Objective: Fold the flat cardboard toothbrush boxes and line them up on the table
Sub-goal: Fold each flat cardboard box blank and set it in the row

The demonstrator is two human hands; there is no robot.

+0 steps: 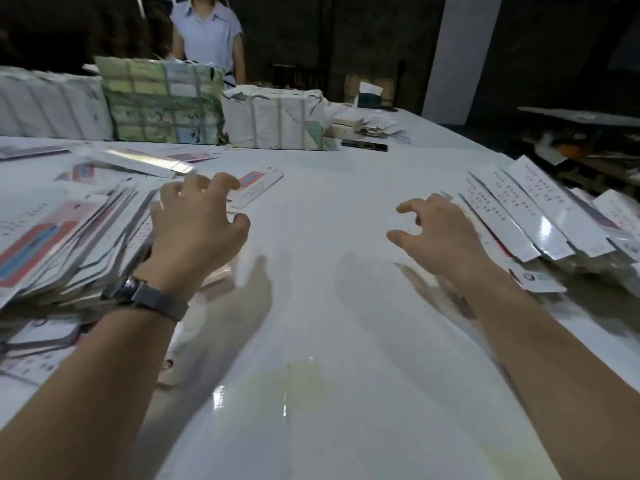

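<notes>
Your left hand [194,220], grip loosely curled and holding nothing, hovers just beside the flat box [254,189], whose long axis runs up-right; right hand [436,230], also empty, is farther.

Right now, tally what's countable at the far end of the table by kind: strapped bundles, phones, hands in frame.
Strapped paper-wrapped bundles: 3 (white one at far left, green patterned, white one right of it)
Black flat phone: 1
Bare hands: 2 (left hand, right hand)
Total: 6
</notes>
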